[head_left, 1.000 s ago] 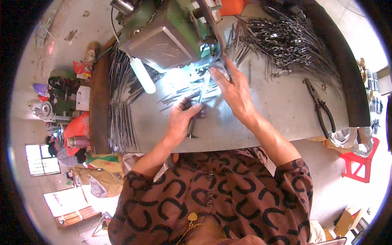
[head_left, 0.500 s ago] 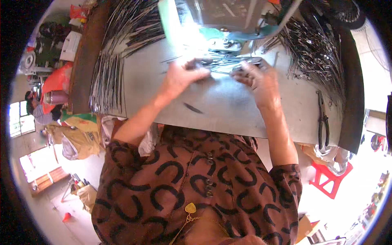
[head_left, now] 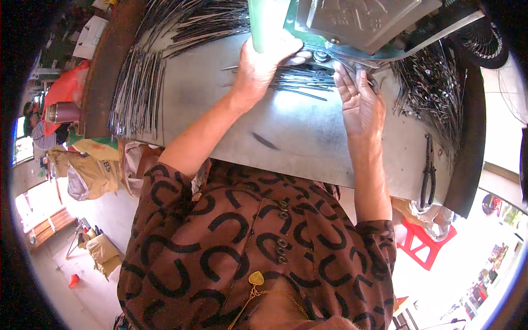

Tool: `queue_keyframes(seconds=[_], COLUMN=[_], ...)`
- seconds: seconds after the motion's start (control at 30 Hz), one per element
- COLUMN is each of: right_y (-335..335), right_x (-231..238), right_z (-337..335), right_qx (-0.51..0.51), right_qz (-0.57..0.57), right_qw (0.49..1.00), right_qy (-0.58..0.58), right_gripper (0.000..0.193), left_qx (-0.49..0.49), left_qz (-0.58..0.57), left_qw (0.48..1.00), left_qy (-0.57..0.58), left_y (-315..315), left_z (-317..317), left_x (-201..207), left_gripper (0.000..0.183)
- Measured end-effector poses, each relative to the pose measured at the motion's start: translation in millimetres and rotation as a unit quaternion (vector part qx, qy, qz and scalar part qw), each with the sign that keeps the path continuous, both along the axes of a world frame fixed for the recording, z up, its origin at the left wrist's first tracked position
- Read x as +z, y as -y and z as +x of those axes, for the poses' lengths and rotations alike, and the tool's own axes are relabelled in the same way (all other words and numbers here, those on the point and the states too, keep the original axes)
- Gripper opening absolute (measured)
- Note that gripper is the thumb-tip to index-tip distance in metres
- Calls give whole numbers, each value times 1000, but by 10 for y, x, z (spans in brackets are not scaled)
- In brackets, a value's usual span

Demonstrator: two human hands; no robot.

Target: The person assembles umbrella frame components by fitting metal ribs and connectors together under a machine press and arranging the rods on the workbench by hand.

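Observation:
Beneath the machine head (head_left: 374, 22), my left hand (head_left: 261, 63) is bent with thumb and fingers close together at the metal fitting (head_left: 320, 56). What they pinch, if anything, is hidden. A thin rod's end sticks out to the left of this hand. My right hand (head_left: 360, 104) is raised to the right of the fitting, its fingers stretched out and palm turned left. Between both hands, a loose bunch of thin dark metal rods (head_left: 302, 82) lies on the metal tabletop (head_left: 214, 82). The bright green-white lamp (head_left: 268, 25) partly covers my left hand.
Long thin rods (head_left: 135, 99) are laid at the table's left, with more behind. A heap of shorter metal pieces (head_left: 429, 82) fills the right side. Black-handled pliers (head_left: 428, 176) lie near the right front edge. A red stool (head_left: 421, 245) stands below.
The rods between my hands now lie on the tabletop. My left hand has moved up and right to the machine's fitting. My right hand's fingers have straightened. The view has shifted.

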State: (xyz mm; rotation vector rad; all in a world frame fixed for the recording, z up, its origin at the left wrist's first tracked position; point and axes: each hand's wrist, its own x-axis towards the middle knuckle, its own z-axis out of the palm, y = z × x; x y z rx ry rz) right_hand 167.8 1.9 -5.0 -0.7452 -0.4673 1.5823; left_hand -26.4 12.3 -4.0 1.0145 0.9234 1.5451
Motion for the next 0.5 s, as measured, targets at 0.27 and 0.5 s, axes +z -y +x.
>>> queue_keyframes(seconds=[0.27, 0.5], right_y=[-23, -17], right_x=[-60, 95], right_z=[-39, -3], right_qx=[-2, 42], right_qz=[0, -14], right_qw=[1000, 997], right_qy=[-4, 70], right_gripper=[21, 25], left_qx=[-30, -63], left_qz=[-34, -94], left_qw=[997, 993], left_qy=[66, 19], left_y=[-23, -50], left_z=[-31, -111], left_x=[-4, 0], left_gripper=[17, 16])
